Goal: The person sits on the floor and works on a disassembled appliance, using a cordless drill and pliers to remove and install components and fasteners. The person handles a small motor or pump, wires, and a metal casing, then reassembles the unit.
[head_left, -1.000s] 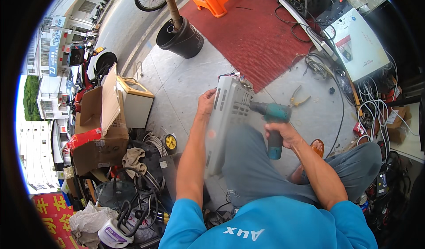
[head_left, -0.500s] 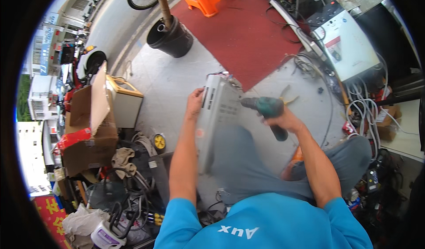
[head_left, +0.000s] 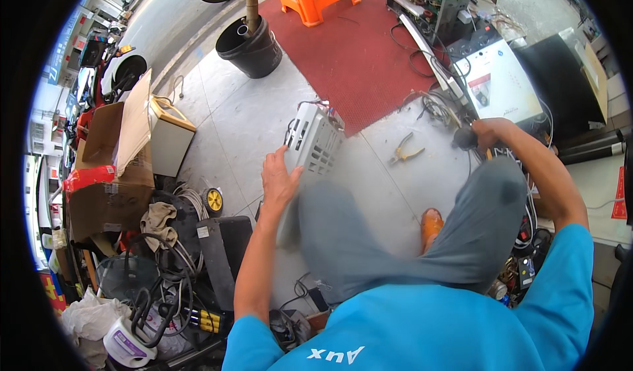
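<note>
Person's left hand [head_left: 280,176] spread against slotted pale casing [head_left: 318,128] | right hand [head_left: 494,133] grasping dark round-ended object [head_left: 465,138] | yellow-handled pliers [head_left: 399,153] lie on tiled floor [head_left: 376,180] between them

Two hands [head_left: 279,178], one drill [head_left: 465,138], one casing [head_left: 315,139], one pair of pliers [head_left: 399,153], one bucket [head_left: 260,62], one stool [head_left: 319,3], one mat [head_left: 353,61].
</note>
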Demonstrator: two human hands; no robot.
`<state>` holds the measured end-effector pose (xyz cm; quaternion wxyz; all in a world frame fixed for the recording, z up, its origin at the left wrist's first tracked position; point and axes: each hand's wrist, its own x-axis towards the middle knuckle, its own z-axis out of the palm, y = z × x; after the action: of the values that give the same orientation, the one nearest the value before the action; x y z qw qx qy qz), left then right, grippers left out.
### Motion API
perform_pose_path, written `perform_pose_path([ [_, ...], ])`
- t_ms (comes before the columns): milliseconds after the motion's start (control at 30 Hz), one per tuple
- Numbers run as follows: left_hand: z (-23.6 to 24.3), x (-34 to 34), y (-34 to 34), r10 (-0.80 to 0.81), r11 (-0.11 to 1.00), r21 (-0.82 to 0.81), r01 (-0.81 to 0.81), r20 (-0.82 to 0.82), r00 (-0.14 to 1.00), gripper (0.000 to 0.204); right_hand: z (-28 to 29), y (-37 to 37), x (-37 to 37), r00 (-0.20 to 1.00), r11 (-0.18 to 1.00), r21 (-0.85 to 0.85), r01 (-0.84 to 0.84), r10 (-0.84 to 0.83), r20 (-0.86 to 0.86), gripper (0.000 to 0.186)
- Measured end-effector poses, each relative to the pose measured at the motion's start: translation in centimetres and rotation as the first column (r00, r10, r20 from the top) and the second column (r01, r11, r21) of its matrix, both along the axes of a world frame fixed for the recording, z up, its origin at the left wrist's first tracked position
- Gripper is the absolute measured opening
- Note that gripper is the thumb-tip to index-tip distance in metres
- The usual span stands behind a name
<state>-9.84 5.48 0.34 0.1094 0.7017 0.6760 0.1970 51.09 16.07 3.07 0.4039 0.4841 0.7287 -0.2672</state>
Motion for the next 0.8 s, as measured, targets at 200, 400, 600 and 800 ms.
perform_pose_path([
  [200,0.8,-2.1,2.2,0.112,0.945,-0.299,-0.130,-0.077,0.991,0.073,-14.9,-11.3,5.5,0.913,0.947,0.059,0.315,-0.286,-0.292,0.047],
  [400,2.9,-2.9,3.9,0.056,0.834,-0.552,-0.008,0.070,0.996,0.069,-19.4,-13.1,6.0,0.995,0.988,-0.131,0.084,-0.089,-0.035,0.051],
  [600,1.7,3.7,2.0,-0.103,0.825,-0.536,0.182,0.174,0.979,0.058,-11.4,3.2,-2.2,0.956,0.945,-0.175,-0.277,0.253,-0.145,0.055],
  [800,1.2,12.4,-1.6,-0.193,0.783,-0.608,0.135,-0.030,0.981,0.055,-3.3,8.2,-20.4,0.353,0.930,0.369,-0.012,0.349,-0.868,0.061],
])
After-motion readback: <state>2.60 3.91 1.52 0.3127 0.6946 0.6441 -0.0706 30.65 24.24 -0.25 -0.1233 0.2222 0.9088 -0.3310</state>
